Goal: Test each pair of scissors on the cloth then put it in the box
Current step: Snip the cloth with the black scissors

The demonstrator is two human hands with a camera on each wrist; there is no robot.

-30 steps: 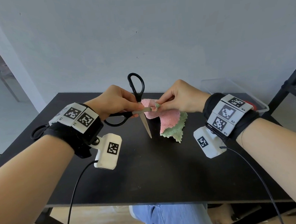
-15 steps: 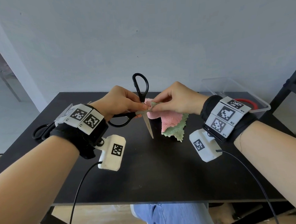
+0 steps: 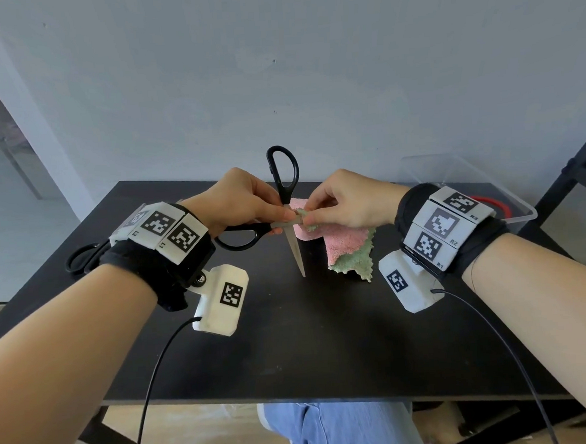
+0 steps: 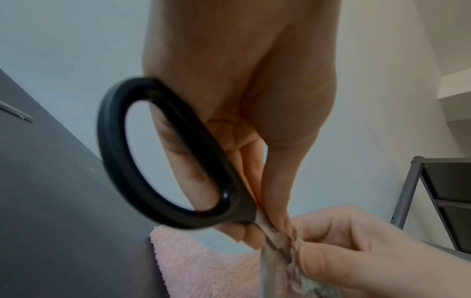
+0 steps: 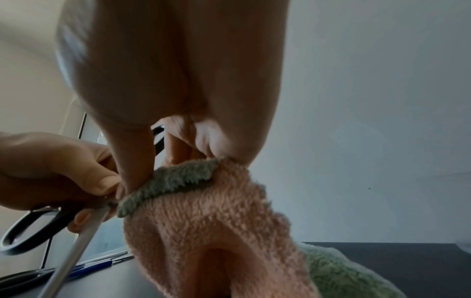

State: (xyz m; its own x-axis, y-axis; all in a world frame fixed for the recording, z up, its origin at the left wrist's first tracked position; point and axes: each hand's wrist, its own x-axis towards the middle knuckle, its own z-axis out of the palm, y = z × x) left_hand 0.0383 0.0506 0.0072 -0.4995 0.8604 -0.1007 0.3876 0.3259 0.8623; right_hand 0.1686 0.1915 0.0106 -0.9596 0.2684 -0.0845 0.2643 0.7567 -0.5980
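My left hand [image 3: 274,219] grips black-handled scissors [image 3: 283,174] near the pivot, with the blades spread wide. One handle loop [image 4: 163,161] stands up, the other [image 3: 241,237] points left, and one blade [image 3: 295,252] hangs down toward the table. The other blade runs to the right into the cloth's edge, mostly hidden by fingers. My right hand [image 3: 318,213] pinches the top edge of the pink and green cloth [image 3: 348,249] right at that blade. The cloth [image 5: 216,221] hangs down onto the black table [image 3: 326,340]. The clear plastic box [image 3: 453,174] stands at the back right.
Red-handled scissors [image 3: 493,204] lie in the box. Another black pair [image 3: 81,258] lies on the table behind my left wrist, and a blue-handled item [image 5: 97,265] lies nearby. A dark metal rack [image 3: 582,156] stands at the right. A wall rises behind the table.
Both hands with scissors and cloth have shifted slightly right. The upper handle loop stands more upright. Both grips are unchanged.
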